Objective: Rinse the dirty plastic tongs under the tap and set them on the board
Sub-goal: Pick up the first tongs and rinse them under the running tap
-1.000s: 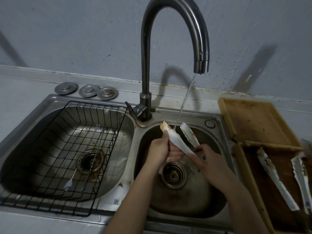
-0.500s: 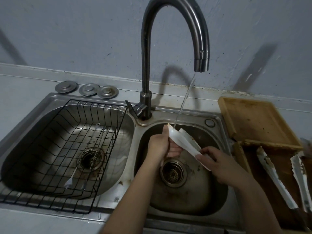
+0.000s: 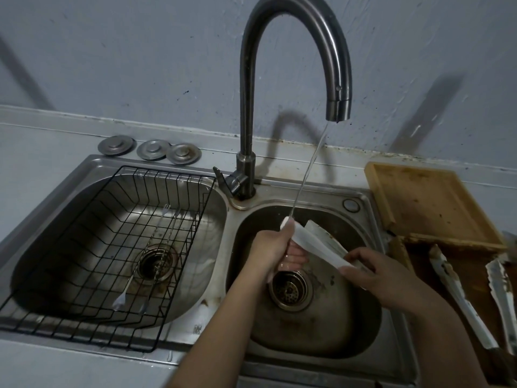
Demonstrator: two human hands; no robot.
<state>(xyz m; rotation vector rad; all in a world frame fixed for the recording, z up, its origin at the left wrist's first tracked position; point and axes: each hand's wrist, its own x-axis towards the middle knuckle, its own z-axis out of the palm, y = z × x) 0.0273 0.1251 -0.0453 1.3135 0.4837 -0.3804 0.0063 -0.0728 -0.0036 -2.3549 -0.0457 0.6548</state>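
Fingers of both hands [image 3: 272,249] [image 3: 376,273] curled round flat white plastic tongs [image 3: 313,243] under thin stream [image 3: 306,175]

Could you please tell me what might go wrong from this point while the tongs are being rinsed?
1. The tongs are wet, and the left hand and right hand hold them over the open drain; a slip would likely drop them into the grimy basin.
2. The thin water stream hits only the tip by the left hand, so the stained far arm may stay dirty.

dim, bluish | hard tap [image 3: 291,51] shadow on wall [image 3: 112,51] | wide-angle bowing at edges
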